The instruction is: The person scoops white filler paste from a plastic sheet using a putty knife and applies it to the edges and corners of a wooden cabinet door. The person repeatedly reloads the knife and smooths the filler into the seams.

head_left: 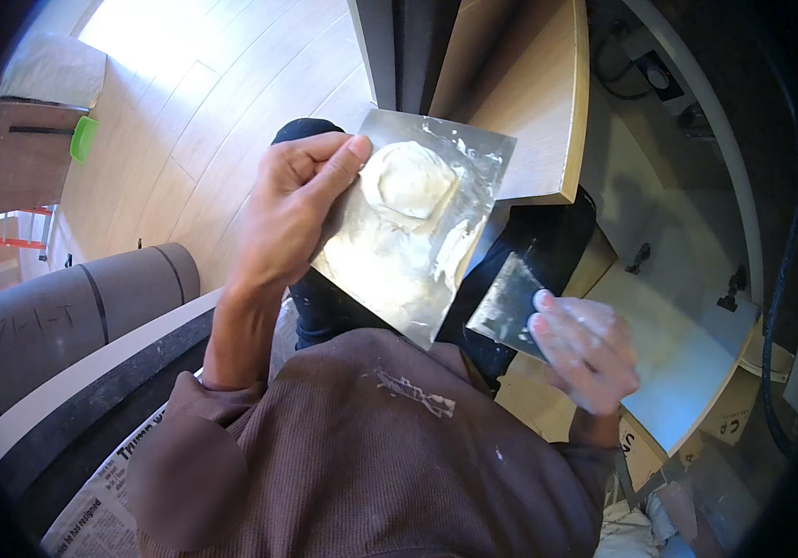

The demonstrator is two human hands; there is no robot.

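My left hand (pixel 294 195) grips the upper left edge of a flat metal plate (pixel 406 279), thumb on top. A rounded mound of creamy white paste (pixel 409 183) sits on the plate's upper part, and smears of the same paste cover much of its face. At the lower right, my right hand (pixel 587 349) holds a smaller flat scraper blade (pixel 507 307) by one side. Paste residue marks this blade and my right fingers. The two metal pieces are apart, with the blade to the right of the plate's lower end.
Beyond the plate stands a curved wooden panel (pixel 545 104). A cabinet board with hinges (pixel 684 335) lies to the right. At the left are a strapped grey roll (pixel 78 307), a green tray (pixel 83 139) and newspaper (pixel 92 513). Wood-look flooring (pixel 196 139) extends ahead.
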